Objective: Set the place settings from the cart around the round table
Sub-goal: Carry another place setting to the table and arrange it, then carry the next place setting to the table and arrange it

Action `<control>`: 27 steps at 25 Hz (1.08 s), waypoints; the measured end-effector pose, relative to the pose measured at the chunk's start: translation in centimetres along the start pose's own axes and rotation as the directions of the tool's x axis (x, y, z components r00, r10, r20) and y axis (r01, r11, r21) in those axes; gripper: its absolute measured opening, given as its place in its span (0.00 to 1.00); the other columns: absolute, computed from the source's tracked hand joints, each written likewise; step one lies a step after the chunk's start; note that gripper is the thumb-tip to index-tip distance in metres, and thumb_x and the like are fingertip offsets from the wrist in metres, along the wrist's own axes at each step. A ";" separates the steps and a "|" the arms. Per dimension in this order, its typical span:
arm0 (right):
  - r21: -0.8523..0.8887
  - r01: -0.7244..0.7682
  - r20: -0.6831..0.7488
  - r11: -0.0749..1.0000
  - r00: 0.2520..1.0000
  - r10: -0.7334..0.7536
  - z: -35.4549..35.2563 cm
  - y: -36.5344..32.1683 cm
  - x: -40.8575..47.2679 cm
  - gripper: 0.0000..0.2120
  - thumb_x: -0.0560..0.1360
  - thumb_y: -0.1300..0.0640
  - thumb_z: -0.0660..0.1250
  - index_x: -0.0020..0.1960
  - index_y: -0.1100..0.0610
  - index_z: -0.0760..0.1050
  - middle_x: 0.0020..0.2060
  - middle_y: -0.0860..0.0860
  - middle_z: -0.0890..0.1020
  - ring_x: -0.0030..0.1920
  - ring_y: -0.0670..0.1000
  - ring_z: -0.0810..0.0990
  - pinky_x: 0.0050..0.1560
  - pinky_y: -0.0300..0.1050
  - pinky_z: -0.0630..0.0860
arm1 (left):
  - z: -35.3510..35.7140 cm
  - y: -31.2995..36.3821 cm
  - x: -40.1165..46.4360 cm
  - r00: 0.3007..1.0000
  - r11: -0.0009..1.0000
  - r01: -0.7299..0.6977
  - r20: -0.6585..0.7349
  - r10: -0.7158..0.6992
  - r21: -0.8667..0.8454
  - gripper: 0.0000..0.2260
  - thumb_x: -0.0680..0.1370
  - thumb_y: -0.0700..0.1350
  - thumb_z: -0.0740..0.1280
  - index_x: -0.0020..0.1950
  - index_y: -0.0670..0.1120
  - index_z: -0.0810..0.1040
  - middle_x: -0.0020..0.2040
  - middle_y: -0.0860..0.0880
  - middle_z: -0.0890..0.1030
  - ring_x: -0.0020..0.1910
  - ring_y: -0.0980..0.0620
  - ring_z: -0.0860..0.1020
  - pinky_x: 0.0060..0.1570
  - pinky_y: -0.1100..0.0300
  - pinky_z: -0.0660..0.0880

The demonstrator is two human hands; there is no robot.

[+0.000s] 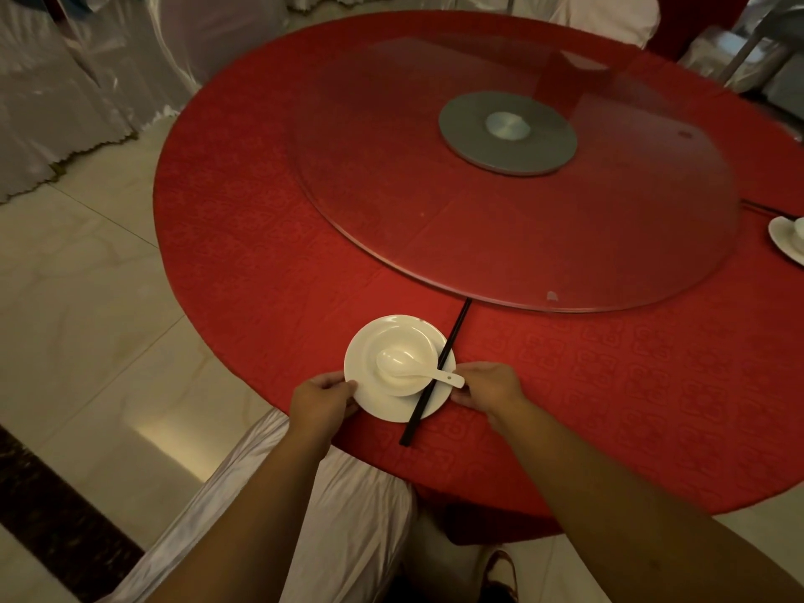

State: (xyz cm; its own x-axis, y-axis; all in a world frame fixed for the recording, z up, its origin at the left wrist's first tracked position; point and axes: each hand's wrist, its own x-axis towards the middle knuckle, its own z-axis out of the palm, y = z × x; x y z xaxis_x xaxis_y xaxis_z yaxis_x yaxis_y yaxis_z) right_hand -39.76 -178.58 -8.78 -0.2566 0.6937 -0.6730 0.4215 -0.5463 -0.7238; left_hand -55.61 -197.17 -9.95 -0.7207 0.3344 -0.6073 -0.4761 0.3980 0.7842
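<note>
Both grips pinch plate point(370, 402) rim: left hand point(319, 396), right hand point(487, 389); fingertips hidden underneath.

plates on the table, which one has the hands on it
The near plate, held at its rim by the left hand and right hand. The other plate sits untouched at the right edge of view.

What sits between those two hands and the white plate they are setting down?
Nothing visible. The left hand and right hand already touch opposite rims of the round white plate on the red tablecloth.
</note>
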 end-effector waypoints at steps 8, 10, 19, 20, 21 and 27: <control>-0.408 0.276 0.144 0.870 0.961 -0.237 -4.9 -1.2 -3.5 0.04 0.78 0.60 0.68 0.45 0.55 0.80 0.36 0.51 0.81 0.35 0.49 0.79 0.39 0.45 0.77 | -0.1 5.5 -3.9 0.860 0.483 -0.474 0.268 0.434 0.737 0.11 0.77 0.50 0.72 0.57 0.48 0.84 0.53 0.51 0.85 0.47 0.52 0.83 0.47 0.57 0.78; -0.524 0.401 0.178 0.751 0.914 -0.364 -8.2 -2.4 -4.9 0.03 0.76 0.57 0.70 0.44 0.53 0.80 0.36 0.48 0.82 0.38 0.48 0.80 0.43 0.43 0.75 | 3.0 7.9 -6.3 0.783 0.346 -0.592 0.417 0.462 0.728 0.09 0.77 0.51 0.72 0.55 0.51 0.83 0.52 0.54 0.84 0.45 0.55 0.82 0.45 0.58 0.77; -0.807 0.446 0.060 0.388 0.715 -0.697 -37.1 -7.5 -10.3 0.13 0.76 0.47 0.66 0.57 0.52 0.77 0.52 0.52 0.82 0.53 0.55 0.81 0.54 0.49 0.77 | 32.7 14.8 -21.7 0.319 -0.267 -0.845 0.837 0.445 0.464 0.14 0.78 0.58 0.67 0.58 0.53 0.81 0.54 0.53 0.81 0.55 0.51 0.80 0.53 0.56 0.77; -0.817 0.431 0.031 0.383 0.696 -0.717 -41.1 -7.8 -10.7 0.13 0.76 0.47 0.66 0.57 0.53 0.77 0.52 0.53 0.82 0.53 0.55 0.81 0.55 0.49 0.77 | 36.6 15.0 -23.8 0.282 -0.295 -0.852 0.854 0.438 0.433 0.14 0.78 0.58 0.67 0.58 0.53 0.81 0.54 0.52 0.81 0.56 0.51 0.80 0.53 0.56 0.77; -0.823 0.410 -0.007 0.392 0.684 -0.729 -45.7 -7.9 -11.2 0.13 0.76 0.47 0.66 0.57 0.53 0.77 0.52 0.53 0.82 0.53 0.56 0.81 0.54 0.50 0.77 | 40.8 15.0 -26.3 0.243 -0.313 -0.862 0.866 0.438 0.400 0.14 0.78 0.58 0.67 0.58 0.53 0.81 0.55 0.52 0.82 0.56 0.50 0.81 0.54 0.56 0.76; -0.856 0.225 -0.230 0.466 0.641 -0.732 -72.7 -8.1 -12.9 0.14 0.76 0.46 0.66 0.56 0.53 0.77 0.52 0.52 0.82 0.52 0.56 0.81 0.50 0.50 0.79 | 65.6 13.7 -41.3 0.091 -0.348 -0.903 0.905 0.415 0.250 0.16 0.76 0.59 0.68 0.58 0.52 0.82 0.55 0.51 0.82 0.56 0.49 0.81 0.54 0.53 0.78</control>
State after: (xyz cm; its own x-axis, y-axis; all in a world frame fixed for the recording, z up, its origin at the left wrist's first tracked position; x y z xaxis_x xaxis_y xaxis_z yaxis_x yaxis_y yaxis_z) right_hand 23.39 -148.97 16.87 -0.2730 0.9528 0.1330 0.8830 0.3031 -0.3585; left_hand 0.72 -149.46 17.48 0.1936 0.9688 0.1545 0.9429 -0.2273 0.2436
